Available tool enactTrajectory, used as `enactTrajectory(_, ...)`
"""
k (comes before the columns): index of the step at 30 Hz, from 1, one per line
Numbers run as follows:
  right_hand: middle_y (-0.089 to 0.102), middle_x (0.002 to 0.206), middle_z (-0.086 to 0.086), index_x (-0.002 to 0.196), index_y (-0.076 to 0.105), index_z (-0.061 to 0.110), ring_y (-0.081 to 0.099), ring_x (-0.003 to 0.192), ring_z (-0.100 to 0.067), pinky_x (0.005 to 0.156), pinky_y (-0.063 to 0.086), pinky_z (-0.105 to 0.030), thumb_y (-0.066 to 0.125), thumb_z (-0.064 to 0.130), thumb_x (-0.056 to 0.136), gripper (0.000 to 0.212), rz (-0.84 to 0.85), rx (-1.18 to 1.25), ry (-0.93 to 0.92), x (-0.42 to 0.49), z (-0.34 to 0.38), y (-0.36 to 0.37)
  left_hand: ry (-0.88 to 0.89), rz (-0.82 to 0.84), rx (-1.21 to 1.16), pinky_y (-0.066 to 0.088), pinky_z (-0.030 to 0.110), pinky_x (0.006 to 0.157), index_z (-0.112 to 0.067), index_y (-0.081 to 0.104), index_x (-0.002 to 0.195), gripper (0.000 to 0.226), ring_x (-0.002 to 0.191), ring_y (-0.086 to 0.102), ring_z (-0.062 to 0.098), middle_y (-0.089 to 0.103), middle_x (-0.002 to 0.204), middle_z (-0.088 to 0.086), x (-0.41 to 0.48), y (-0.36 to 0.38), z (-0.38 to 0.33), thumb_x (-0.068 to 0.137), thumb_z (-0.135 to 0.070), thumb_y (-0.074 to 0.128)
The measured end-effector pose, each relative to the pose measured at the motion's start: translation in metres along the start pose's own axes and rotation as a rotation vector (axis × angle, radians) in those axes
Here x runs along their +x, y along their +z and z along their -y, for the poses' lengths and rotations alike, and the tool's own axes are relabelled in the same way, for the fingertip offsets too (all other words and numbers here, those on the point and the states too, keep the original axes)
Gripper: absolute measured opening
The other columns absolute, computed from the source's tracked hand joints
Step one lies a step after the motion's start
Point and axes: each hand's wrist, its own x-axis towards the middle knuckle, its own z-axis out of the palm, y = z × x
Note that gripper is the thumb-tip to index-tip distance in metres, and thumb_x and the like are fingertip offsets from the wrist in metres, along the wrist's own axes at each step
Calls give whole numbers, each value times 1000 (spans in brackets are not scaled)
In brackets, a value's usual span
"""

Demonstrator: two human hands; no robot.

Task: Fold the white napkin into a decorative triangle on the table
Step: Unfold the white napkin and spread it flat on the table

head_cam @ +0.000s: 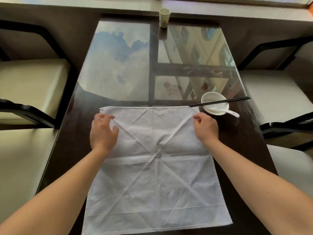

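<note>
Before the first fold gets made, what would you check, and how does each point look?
1. White napkin lies spread flat: ok, only old creases show.
2. Left hand near far left corner: ok, grip cannot tell.
3. Right hand near far right corner: ok, pinch cannot tell.
4. Black chopsticks clear of the cloth: not ok, tips reach its far right corner.
5. White bowl and spoon off the napkin: ok, though close.

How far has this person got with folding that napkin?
Barely started. Done: the white napkin lies spread flat and square on the table, showing only old crease lines. In hand: the left hand and right hand rest near its far corners, fingers loosely curled. Left: every fold; no triangle shows yet.
</note>
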Motion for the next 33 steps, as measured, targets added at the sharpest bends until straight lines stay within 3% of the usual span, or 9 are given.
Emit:
enactTrajectory(2,70,122,-13,121,69,11,59,115,-33,94,48,-41,60,14,94,29,111,-135,-93,-12,-5,-3,146,148,194,39,51,100,-22,60,132,41,129,45,34,48,144,12,-15,1,3,93,-32,61)
enactTrajectory(4,60,140,-9,130,65,13,52,128,-29,105,43,-41,62,21,94,37,204,-257,-180,-23,-14,-4,187,280,344,21,52,114,-30,41,149,54,147,24,31,30,160,9,-28,2,11,99,-49,44)
enactTrajectory(7,48,152,-6,139,57,16,42,140,-25,115,31,-40,66,29,92,49,258,-338,-255,-44,-31,-10,186,368,445,-1,52,121,-40,11,157,65,153,-5,25,3,168,2,-47,-2,29,97,-64,23)
enactTrajectory(9,42,156,-6,141,54,18,36,144,-25,118,28,-39,65,33,92,52,271,-401,-296,-63,-45,-14,167,379,457,-3,53,120,-42,6,156,67,153,-9,24,-1,168,1,-65,-8,39,96,-66,21)
enactTrajectory(15,32,161,-3,147,47,24,26,148,-25,117,28,-40,63,38,94,57,285,-417,-253,-116,-74,-28,52,334,390,21,52,117,-27,33,153,66,150,15,34,21,162,15,-131,-33,45,96,-57,46)
enactTrajectory(19,45,149,-5,143,50,18,40,135,-27,105,45,-43,69,36,91,59,230,-369,-180,-157,-83,-40,-68,243,288,47,53,93,-15,43,145,70,123,46,37,46,138,18,-175,-50,39,86,-39,71)
enactTrajectory(23,56,128,-3,139,53,18,55,110,-22,86,52,-36,67,33,92,51,188,-262,-11,-196,-92,-49,-344,213,96,49,43,74,-17,44,143,70,105,56,34,53,125,17,-203,-60,36,83,-38,75)
enactTrajectory(28,59,114,0,143,44,21,62,96,-17,72,48,-30,66,38,93,57,249,-195,194,-229,-102,-58,-546,261,-28,50,50,84,-17,34,148,73,108,62,37,63,126,13,-217,-64,45,88,-35,71)
enactTrajectory(33,67,75,5,133,50,27,64,71,-14,62,52,-33,67,29,91,45,270,-161,247,-248,-107,-58,-591,237,-167,55,42,66,-19,48,127,48,79,62,20,61,91,-1,-225,-68,56,86,-18,71)
